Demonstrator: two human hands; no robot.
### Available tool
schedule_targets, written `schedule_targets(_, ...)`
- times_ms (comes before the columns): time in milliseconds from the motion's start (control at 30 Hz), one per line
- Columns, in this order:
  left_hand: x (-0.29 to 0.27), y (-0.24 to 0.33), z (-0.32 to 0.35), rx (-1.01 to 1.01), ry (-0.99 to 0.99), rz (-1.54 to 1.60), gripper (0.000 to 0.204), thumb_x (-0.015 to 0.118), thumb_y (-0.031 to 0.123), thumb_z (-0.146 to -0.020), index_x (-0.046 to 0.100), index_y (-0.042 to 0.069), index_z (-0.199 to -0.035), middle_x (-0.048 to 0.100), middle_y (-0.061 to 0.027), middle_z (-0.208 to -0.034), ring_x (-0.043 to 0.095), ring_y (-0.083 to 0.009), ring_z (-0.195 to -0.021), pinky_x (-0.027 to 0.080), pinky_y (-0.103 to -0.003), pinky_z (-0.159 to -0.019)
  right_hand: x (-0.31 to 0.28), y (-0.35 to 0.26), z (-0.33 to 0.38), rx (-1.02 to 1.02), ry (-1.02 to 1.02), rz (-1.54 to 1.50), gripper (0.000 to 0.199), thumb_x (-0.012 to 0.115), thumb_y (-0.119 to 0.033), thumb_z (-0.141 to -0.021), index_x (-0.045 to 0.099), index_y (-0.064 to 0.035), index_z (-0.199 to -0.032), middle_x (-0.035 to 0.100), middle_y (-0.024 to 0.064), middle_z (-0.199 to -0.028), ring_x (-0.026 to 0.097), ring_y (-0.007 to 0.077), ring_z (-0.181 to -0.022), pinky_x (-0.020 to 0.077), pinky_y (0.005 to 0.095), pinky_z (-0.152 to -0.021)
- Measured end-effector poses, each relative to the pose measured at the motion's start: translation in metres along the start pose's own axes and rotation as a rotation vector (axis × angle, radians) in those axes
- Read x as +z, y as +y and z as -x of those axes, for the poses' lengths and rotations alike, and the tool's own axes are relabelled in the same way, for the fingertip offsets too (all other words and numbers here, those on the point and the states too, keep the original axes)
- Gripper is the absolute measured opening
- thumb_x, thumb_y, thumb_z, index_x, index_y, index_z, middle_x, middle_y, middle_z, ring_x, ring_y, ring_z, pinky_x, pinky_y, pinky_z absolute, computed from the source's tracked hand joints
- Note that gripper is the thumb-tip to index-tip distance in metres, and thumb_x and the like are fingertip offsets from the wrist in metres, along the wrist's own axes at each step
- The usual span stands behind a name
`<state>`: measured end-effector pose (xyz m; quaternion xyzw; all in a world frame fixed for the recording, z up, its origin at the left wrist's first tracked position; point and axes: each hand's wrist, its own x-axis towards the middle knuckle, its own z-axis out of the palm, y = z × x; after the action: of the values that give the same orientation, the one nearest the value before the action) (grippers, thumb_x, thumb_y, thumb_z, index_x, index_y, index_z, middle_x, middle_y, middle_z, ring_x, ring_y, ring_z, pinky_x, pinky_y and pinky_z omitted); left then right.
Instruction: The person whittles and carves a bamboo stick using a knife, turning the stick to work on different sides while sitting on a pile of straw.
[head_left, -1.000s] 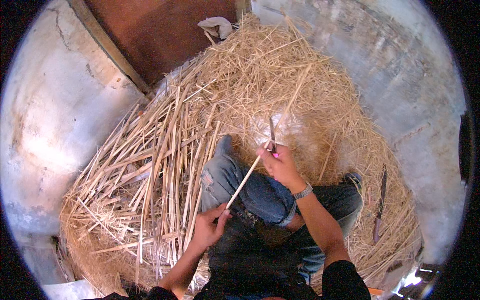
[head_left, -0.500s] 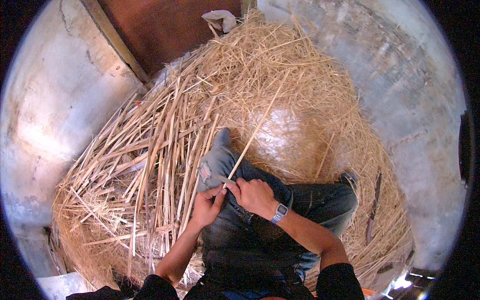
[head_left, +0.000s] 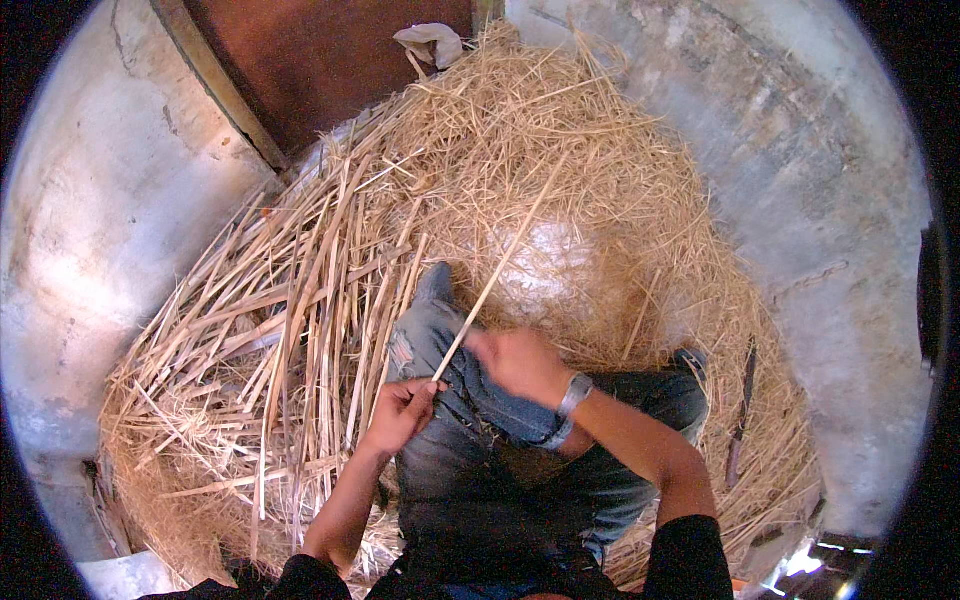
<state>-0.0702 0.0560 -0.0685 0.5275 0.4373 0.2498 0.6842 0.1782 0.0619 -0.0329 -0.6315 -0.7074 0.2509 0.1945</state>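
My left hand pinches the lower end of a long, thin bamboo-like strip above my left knee. From there the strip slants up and away to the right, over the pile of shavings. My right hand, with a watch on its wrist, is curled beside the strip, a little farther along it. Its fingers are smeared by motion. The small knife whose blade showed at these fingers a moment ago is lost in the blur.
Many split strips lie in a loose heap at left. Curly shavings cover the floor ahead and to the right. A long dark-bladed knife lies at right. Pale walls and a brown door-like panel enclose the space.
My right hand has moved away from my left hand, up and to the right along the strip. My left hand has shifted slightly down and left, keeping its pinch.
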Motion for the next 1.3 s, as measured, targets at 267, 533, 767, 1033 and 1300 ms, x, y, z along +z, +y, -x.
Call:
schedule_targets(267, -0.016, 0.005, 0.004, -0.05, 0.016, 0.039, 0.033, 0.055, 0.028, -0.104, 0.069, -0.001, -0.105, 0.048, 0.0024, -0.053, 0.037, -0.0054, -0.042, 0.027, -0.024, -0.041, 0.031, 0.002, -0.012, -0.056, 0.028, 0.233, 0.045, 0.047, -0.046, -0.1, 0.067, -0.0072, -0.088, 0.064, 0.0216, -0.064, 0.064, 0.0434, -0.057, 0.0498, 0.0546, -0.05)
schedule_targets(533, -0.016, 0.002, 0.021, -0.033, -0.085, -0.033, 0.03, 0.056, 0.023, -0.103, 0.069, -0.004, -0.108, 0.046, 0.0032, -0.055, 0.038, -0.0053, -0.046, 0.027, -0.024, -0.044, -0.083, 0.187, -0.058, 0.463, 0.618, 0.069, 0.069, 0.033, -0.05, -0.104, 0.069, 0.0038, -0.081, 0.066, 0.0312, -0.083, 0.064, 0.0488, -0.081, 0.0501, 0.0549, -0.076)
schedule_targets(767, -0.009, 0.009, 0.02, -0.108, -0.082, -0.036, 0.028, 0.059, 0.027, -0.101, 0.073, 0.003, -0.106, 0.051, 0.0017, -0.057, 0.044, -0.0077, -0.049, 0.032, -0.024, -0.046, -0.058, 0.06, -0.015, 0.169, 0.406, -0.419, 0.031, 0.06, -0.032, -0.098, 0.069, -0.0028, -0.094, 0.071, 0.0148, -0.081, 0.066, 0.0318, -0.071, 0.0502, 0.0396, -0.068)
schedule_targets(1033, 0.031, 0.014, 0.024, 0.059, -0.101, -0.286, 0.025, 0.052, 0.016, -0.103, 0.068, -0.001, -0.115, 0.059, -0.0012, -0.066, 0.055, -0.0059, -0.064, 0.044, -0.025, -0.057, 0.006, 0.027, 0.014, 0.155, 0.432, -0.599, 0.028, 0.06, -0.029, -0.099, 0.066, -0.0023, -0.098, 0.069, 0.0126, -0.082, 0.063, 0.02, -0.073, 0.0488, 0.0344, -0.069)
schedule_targets(1300, 0.06, 0.005, 0.008, 0.144, -0.154, -0.272, 0.033, 0.056, 0.015, -0.102, 0.061, -0.001, -0.13, 0.058, 0.0009, -0.071, 0.054, -0.0064, -0.064, 0.047, -0.027, -0.061, 0.041, 0.025, 0.076, 0.184, 0.501, -0.749, 0.021, 0.048, -0.021, -0.104, 0.059, -0.0036, -0.105, 0.05, 0.0057, -0.068, 0.049, 0.0184, -0.06, 0.0417, 0.0359, -0.059)
